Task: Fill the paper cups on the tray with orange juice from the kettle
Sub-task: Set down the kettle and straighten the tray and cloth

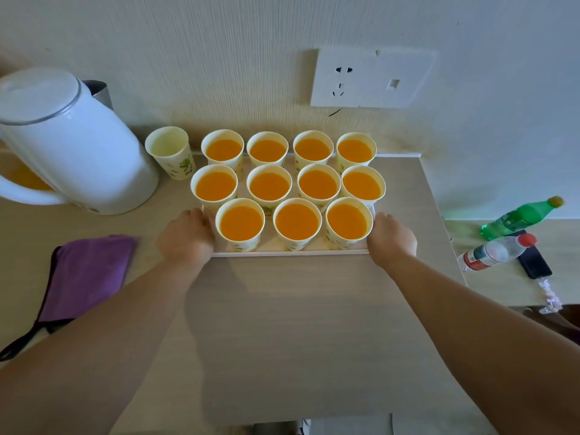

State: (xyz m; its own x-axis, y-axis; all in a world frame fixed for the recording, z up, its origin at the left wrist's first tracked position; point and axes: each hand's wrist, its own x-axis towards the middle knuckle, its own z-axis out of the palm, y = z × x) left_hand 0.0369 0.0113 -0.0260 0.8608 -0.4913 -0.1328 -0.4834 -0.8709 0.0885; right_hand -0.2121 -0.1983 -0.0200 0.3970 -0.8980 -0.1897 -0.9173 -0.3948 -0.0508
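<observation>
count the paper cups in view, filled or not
12. Eleven juice-filled cups on the tray: four at back, four middle, three front. One cup without orange juice stands off the tray beside the kettle. None look hidden.

A purple cloth [88, 274] lies on the left of the pale wood-grain counter [298, 324], over something dark with a black strap [18, 343] trailing from it. A white socket plate [372, 78] is set in the wall. On a lower surface to the right, a green bottle [521, 218] and a clear, red-capped bottle [496, 251] lie on their sides beside a dark phone [533, 262].
</observation>
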